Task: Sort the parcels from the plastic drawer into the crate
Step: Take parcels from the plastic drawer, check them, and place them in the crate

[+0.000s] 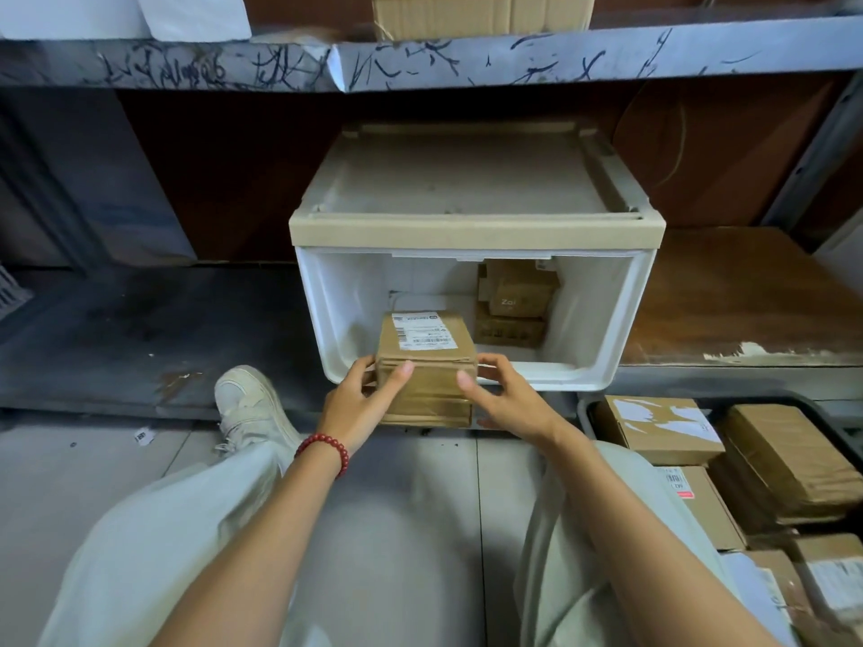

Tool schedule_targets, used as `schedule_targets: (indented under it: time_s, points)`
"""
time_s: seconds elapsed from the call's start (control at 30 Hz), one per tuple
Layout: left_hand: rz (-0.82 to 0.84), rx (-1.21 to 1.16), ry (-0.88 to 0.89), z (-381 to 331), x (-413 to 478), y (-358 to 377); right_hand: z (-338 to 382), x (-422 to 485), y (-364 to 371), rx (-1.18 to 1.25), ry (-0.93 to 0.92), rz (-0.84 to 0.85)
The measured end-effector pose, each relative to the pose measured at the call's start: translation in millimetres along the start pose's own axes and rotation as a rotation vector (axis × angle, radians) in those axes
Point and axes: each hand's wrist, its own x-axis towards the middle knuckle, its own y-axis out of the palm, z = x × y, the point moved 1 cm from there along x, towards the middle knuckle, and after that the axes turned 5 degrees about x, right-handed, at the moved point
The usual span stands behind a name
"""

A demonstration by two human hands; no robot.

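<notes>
cardboard parcel (pixel 426 361) at drawer (pixel 602 319) front, left hand (pixel 362 403), right hand (pixel 506 396) gripping its sides

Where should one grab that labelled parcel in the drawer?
Grip its two side faces, reaching from the open front: the labelled parcel juts over the drawer rim with both sides free, as the left hand and right hand hold it.

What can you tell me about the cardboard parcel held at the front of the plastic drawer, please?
The cardboard parcel is a brown, box-shaped carton with creased, layered edges and a white barcode label on its top face. It lies roughly level, sticking out over the front rim of the white plastic drawer. The left hand holds its left side and the right hand its right, thumbs on the near face.
</notes>
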Motion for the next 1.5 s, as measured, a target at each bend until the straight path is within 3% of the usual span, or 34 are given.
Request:
schedule_targets:
  time_s: [0.13, 0.27, 0.63, 0.87, 1.13, 1.33, 1.5]
  points:
    - [0.088, 0.015, 0.164, -7.5, -2.8, 7.9, -1.9, 6.2, -7.3, 0.039, 0.124, -0.209]
    - [0.117, 0.038, 0.247, -12.9, -2.8, 14.5, -3.8, 6.6, -9.5, 0.053, 0.154, -0.267]
    - [-0.065, -0.104, 0.155, -26.9, 8.3, 4.2, 16.0, -1.8, -2.6, 0.22, -0.012, -0.131]
    - [-0.064, -0.07, 0.125, -20.3, 9.1, 6.9, 21.4, -5.5, 1.4, 0.168, -0.065, -0.106]
    - [-0.118, -0.139, 0.082, -28.6, 4.4, 1.0, 16.1, 5.5, -10.4, 0.416, -0.054, -0.102]
    - [0.055, -0.08, 0.023, -22.3, 1.3, 8.3, 6.5, 8.6, -12.7, 0.378, 0.044, -0.102]
    - [0.041, -0.099, -0.015, -19.0, 4.0, 8.7, -0.1, 9.5, -15.7, 0.339, 0.143, -0.043]
